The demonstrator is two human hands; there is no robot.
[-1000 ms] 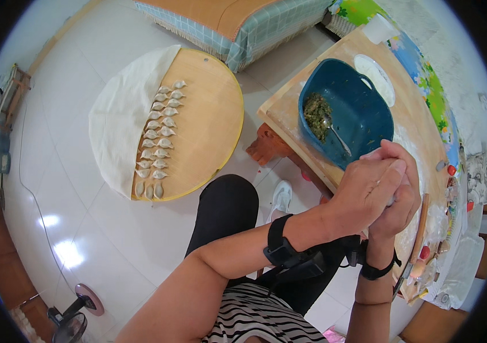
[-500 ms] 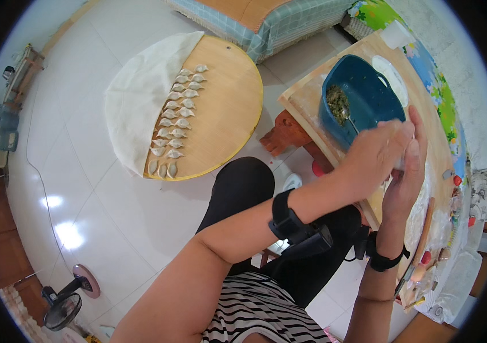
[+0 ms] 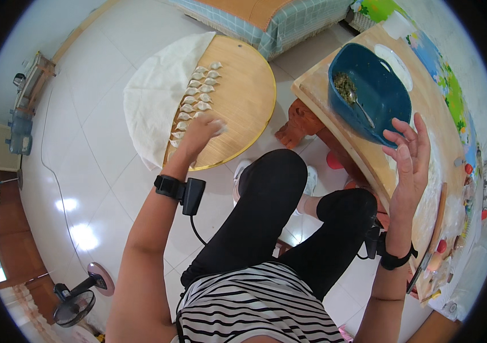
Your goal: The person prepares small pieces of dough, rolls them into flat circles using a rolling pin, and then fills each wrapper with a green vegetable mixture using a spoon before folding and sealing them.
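Note:
My left hand point(image 3: 196, 136) reaches over the round wooden board point(image 3: 249, 97), its fingers closed on a pale dumpling point(image 3: 219, 127) that shows at the fingertips. Rows of dumplings point(image 3: 204, 97) lie on the board beside a white cloth point(image 3: 157, 91) covering its left side; my hand hides some of them. Off to the right, my right hand point(image 3: 410, 171) is raised with fingers apart and nothing in it, by the near edge of the blue tub point(image 3: 383, 86). Minced filling point(image 3: 343, 87) and a metal spoon point(image 3: 363, 107) are inside the tub.
The tub stands on a wooden table point(image 3: 317, 80) with a white plate point(image 3: 395, 66) behind it. A rolling pin point(image 3: 439, 220) and a floury patch point(image 3: 423, 208) are on the table's right part. A small fan point(image 3: 75, 306) stands on the floor at lower left.
My hands were together beside the tub and have parted. My left hand has swung left to the round board with the dumpling, while my right hand has opened and stayed near the tub.

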